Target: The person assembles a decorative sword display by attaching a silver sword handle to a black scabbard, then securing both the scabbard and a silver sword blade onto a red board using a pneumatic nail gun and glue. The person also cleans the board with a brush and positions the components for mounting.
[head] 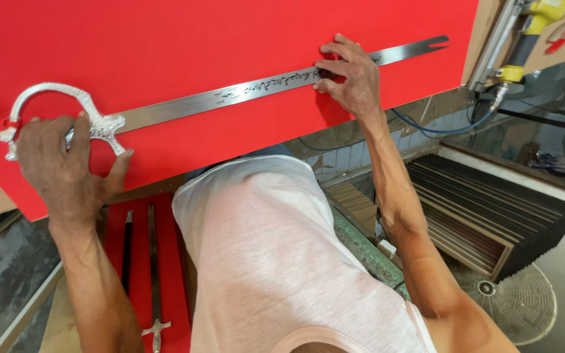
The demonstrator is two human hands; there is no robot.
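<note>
A long steel sword blade (243, 91) with engraved script and a forked tip lies across a red board (184, 39). Its silver ornate hilt with a curved guard (53, 98) is at the left. My left hand (67, 167) grips the hilt's handle, thumb near the crossguard. My right hand (351, 75) presses its fingers flat on the blade toward the tip end, holding it against the board.
A second sword (155, 274) and a dark scabbard (127, 255) lie on a red panel below. A stack of dark frames (492, 209) sits at right, a fan (511, 301) on the floor, and a yellow pneumatic tool (524, 39) with blue hose at top right.
</note>
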